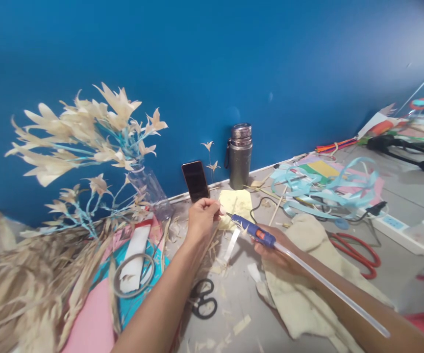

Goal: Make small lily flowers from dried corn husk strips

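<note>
In head view, holds glue gun [252, 229] in right hand [272, 251], closed around it. With left hand [203, 218], ahead of this grip, pinches just beside nozzle [229, 214]; cannot tell on what. Probably light, stiff, hot in front; best taken from below, leaving free the transparent glue stick [329, 289] behind.

No lettering legible; blue panel [392, 223] on white power strip [413, 241] (marks too small) unreadable.

This looks like a craft corner. Dried leaves [16, 299], ribbon [288, 177], black scissors [197, 295] and a glue gun [246, 226] show it.
</note>
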`<state>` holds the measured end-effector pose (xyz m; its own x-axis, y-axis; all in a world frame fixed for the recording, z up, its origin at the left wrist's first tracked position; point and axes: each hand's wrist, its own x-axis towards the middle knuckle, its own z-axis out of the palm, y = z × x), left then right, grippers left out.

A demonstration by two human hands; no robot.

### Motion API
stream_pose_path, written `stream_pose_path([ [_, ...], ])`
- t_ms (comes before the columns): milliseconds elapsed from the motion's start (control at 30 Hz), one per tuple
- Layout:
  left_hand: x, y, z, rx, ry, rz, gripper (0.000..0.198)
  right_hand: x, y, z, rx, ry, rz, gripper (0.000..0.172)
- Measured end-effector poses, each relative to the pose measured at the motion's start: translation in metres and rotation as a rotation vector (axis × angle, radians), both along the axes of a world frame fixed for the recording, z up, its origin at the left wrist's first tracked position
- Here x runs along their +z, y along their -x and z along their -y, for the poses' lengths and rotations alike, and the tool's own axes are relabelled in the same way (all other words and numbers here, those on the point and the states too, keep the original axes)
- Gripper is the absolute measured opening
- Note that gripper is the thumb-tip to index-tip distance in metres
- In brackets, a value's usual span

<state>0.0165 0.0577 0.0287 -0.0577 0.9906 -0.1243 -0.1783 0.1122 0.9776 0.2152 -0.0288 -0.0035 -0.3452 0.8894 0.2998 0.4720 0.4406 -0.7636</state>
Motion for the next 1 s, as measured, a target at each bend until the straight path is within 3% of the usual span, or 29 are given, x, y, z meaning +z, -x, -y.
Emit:
stream_pose_path([
  [333, -0.001, -0.001, -0.001, -0.007, 0.001, 0.013, 0.016, 0.015, 0.003, 0.005, -0.026, 0.041, 0.019, 0.033],
  [633, -0.004, -0.003, 0.0, -0.013, 0.004, 0.019, 0.014, 0.004, 0.001, 0.002, -0.025, 0.007, 0.062, 0.04],
  [1000, -0.006, -0.002, -0.003, -0.004, 0.021, 0.03, 0.013, 0.012, 0.003, 0.005, -0.017, -0.049, 0.091, 0.042],
])
